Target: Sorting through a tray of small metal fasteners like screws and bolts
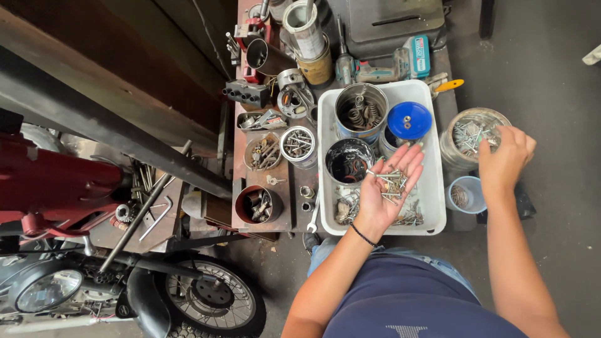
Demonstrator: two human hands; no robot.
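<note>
A loose heap of screws [389, 183] lies in the open palm of the left hand [388, 188], fingers spread flat, held above the white tray [432, 188]. The right hand [504, 159] dips its fingers into a clear jar [466, 141] of more screws just right of the tray; its fingertips are hidden behind the knuckles, so whether they pinch anything cannot be told. Inside the tray stand a tin of springs [360, 112], a dark tin [349, 161] and a blue lid [409, 120]. A small blue cup [466, 195] right of the tray is partly covered by the right wrist. Left of the tray the tabletop [282, 188] carries tins of bolts, hard to make out singly. A motorcycle wheel [213, 300] is cut off below.
</note>
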